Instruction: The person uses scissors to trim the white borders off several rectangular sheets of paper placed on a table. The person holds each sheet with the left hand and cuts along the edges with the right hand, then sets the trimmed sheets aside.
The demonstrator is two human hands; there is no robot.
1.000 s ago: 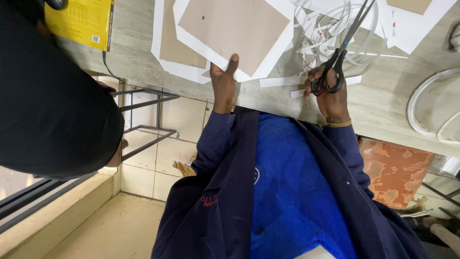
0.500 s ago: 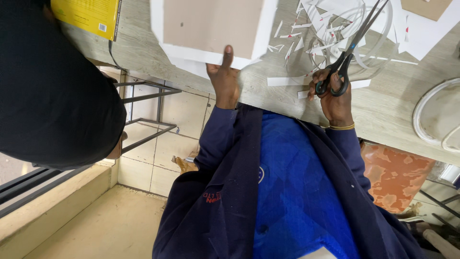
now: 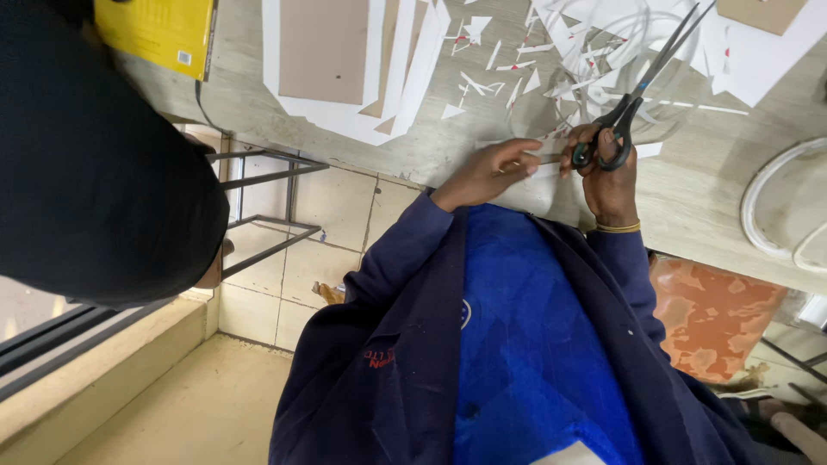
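**Now: scissors gripped, paper strip pinched at the counter edge**

I see my right hand closed through the black scissors, blades parted over white paper scraps. My left hand pinches a thin white paper strip at the wooden counter edge, just beside the scissors' handles.

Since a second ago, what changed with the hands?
The left hand moved from the table edge, thumb up, across toward the right hand and now pinches a thin white paper strip there. The right hand still grips the black-handled scissors.
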